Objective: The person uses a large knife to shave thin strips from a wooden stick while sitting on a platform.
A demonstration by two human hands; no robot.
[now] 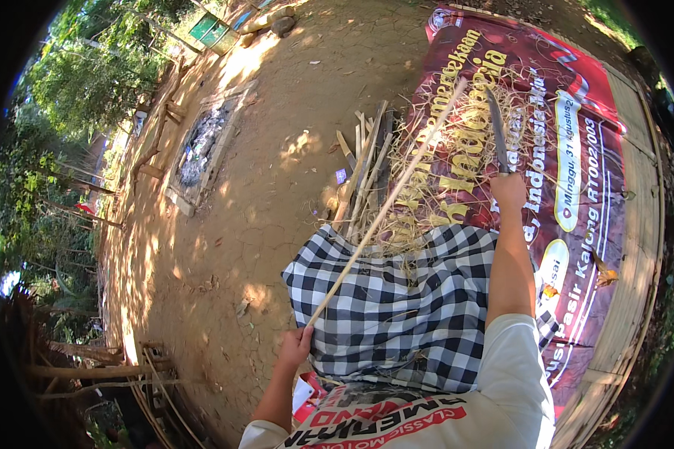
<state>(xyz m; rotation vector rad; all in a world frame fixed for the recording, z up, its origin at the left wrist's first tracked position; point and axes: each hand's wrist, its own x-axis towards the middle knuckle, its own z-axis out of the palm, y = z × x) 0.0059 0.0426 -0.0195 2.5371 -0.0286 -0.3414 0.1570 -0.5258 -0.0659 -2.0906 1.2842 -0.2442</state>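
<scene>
My left hand (pixel 296 346) is closed round the lower end of a long, thin bamboo strip (pixel 387 208). The strip slants up and away to the right, over a black-and-white checked cloth (pixel 397 299) spread across my lap. In my right hand (pixel 508 191) is the handle of a machete (pixel 496 127), its dark blade pointing away from me. A gap separates the blade from the strip, whose far end lies to its left. Curly pale shavings (pixel 427 202) are scattered beneath both and onto the cloth's far edge.
A red printed banner (pixel 614 217) covers a bamboo platform (pixel 640 247) on the right. Split bamboo pieces (pixel 365 168) are piled beside the shavings. Across the dirt ground (pixel 277 135) lie a bordered ash pit (pixel 206 142) and a green metal container (pixel 216 34).
</scene>
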